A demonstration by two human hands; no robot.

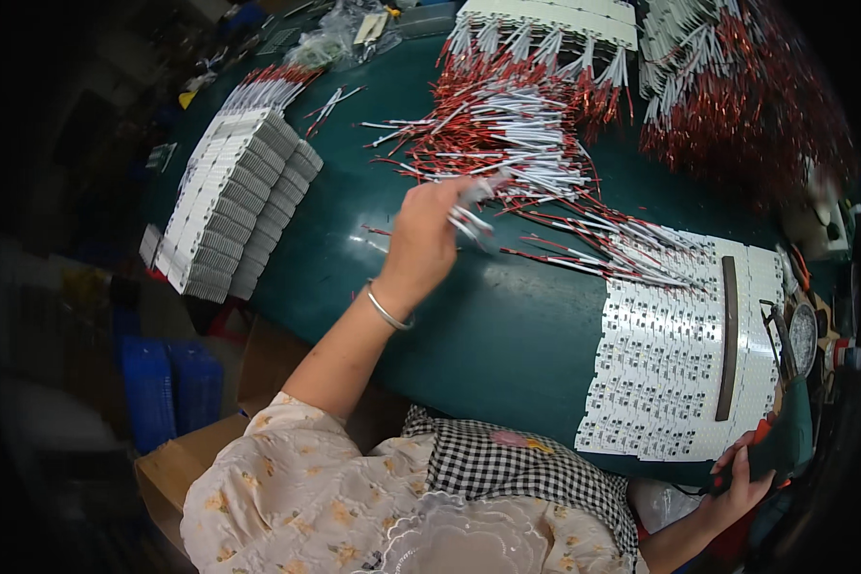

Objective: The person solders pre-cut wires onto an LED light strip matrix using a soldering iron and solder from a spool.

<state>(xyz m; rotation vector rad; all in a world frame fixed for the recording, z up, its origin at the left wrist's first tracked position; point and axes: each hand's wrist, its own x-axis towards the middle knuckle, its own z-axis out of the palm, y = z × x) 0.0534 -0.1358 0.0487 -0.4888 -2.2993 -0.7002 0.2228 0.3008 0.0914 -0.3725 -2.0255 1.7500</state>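
Note:
Above the middle of the table, my left hand (pixel 425 234) is closed, with short white wires (pixel 469 225) sticking out of its fingers. Just past it lies a big heap of red and white wires (pixel 531 143). At the lower right, my right hand (pixel 739 481) is wrapped round a dark green gun-shaped tool (pixel 786 435) with red-orange parts. Beside that tool lies a panel of white circuit boards (pixel 651 373), with a dark brown strip (pixel 728 335) across it. Red and white wires spread over the panel's far left part; whether they are joined to it I cannot tell.
A tall stack of white boards (pixel 230 201) with wires stands at the left. More wired boards (pixel 555 17) are piled at the back, and another wire bundle (pixel 737 105) at the back right. Blue bins (pixel 172 387) and a cardboard box (pixel 187 464) are below the left edge.

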